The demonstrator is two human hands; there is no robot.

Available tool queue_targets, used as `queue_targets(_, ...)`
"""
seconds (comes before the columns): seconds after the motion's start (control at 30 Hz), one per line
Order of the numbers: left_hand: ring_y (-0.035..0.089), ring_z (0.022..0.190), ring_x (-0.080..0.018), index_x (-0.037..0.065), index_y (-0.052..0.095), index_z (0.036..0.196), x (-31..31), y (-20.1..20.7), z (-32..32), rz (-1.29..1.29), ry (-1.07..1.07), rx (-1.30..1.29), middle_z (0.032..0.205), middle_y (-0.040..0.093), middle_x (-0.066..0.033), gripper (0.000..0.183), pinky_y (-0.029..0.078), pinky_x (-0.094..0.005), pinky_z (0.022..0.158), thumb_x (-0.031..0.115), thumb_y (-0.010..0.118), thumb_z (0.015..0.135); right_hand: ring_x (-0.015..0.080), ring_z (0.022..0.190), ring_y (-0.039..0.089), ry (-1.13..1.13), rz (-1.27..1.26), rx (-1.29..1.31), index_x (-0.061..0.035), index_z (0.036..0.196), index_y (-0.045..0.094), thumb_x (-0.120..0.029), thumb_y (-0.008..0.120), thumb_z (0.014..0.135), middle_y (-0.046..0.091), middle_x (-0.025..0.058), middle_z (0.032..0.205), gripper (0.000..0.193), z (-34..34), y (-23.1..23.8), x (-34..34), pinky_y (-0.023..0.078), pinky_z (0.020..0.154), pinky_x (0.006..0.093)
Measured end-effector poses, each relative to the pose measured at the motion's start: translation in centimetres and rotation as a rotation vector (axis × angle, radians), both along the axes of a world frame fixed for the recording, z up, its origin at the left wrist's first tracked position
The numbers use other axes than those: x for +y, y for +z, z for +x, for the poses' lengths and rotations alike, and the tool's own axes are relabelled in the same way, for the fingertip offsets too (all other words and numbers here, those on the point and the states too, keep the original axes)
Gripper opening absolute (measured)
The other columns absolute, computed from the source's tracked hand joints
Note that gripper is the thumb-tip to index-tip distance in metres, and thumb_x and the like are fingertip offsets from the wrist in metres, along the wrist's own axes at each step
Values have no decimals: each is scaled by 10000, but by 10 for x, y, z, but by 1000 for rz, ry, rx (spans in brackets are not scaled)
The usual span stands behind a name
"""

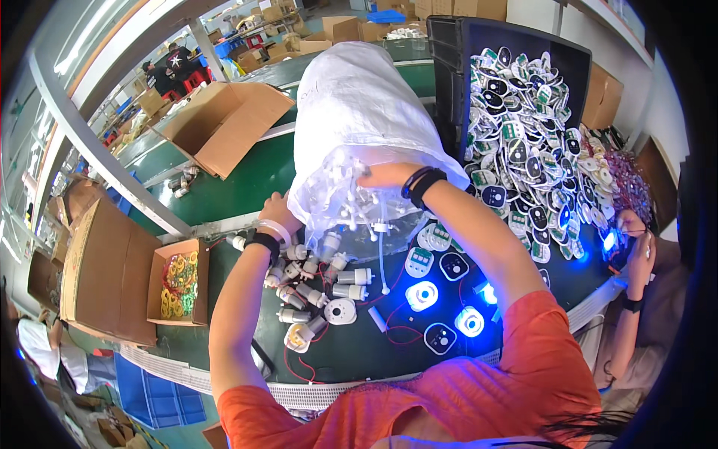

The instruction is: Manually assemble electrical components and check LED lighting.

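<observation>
A large white woven bag (359,97) with a clear plastic liner lies with its mouth toward me. White plastic fittings with thin tubes (340,179) fill the opening. My left hand (280,214) is closed on the bag's left rim. Reaching into the mouth, my right hand (385,176) has its fingers curled among the fittings; what they grip is hidden. Below the bag lie several small grey motor pumps (351,277) with red wires. A round white housing (341,311) sits by them. To the right are glowing blue-white units (422,295) and oval black-faced panels (440,338).
A tipped black bin (449,82) spills a heap of oval panels and circuit boards (523,157) at right. Beyond it, a co-worker's hand (641,262) works near a blue light. At left, a small carton (155,292) holds yellow and green coils; an open cardboard box (247,127) stands behind.
</observation>
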State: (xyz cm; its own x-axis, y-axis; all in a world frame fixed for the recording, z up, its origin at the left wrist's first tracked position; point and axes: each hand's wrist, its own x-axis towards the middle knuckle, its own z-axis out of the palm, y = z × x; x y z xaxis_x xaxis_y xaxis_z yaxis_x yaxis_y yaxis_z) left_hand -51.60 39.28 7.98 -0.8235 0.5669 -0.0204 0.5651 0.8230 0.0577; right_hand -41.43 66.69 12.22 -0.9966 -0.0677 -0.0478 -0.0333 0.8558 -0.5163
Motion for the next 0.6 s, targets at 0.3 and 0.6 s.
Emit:
queue_targets(0.3,599,1038,-412,104,522,1153,-13,8,33,33,-8,120,1145,600,-203,441,505,-505,889,116,676,740,437,896,606,41,287,578,-118,1067,613,-192,666,716,505,289,1167,363,76,-22,-42,500,766,510)
queue_targets(0.6,641,942,-399,95,629,1091,-78,23,79,344,-165,40,1016,662,-198,322,512,-473,825,153,688,780,434,876,627,335,300,578,-44,974,599,-57,609,724,427,319,1280,250,167,-20,-87,532,671,488)
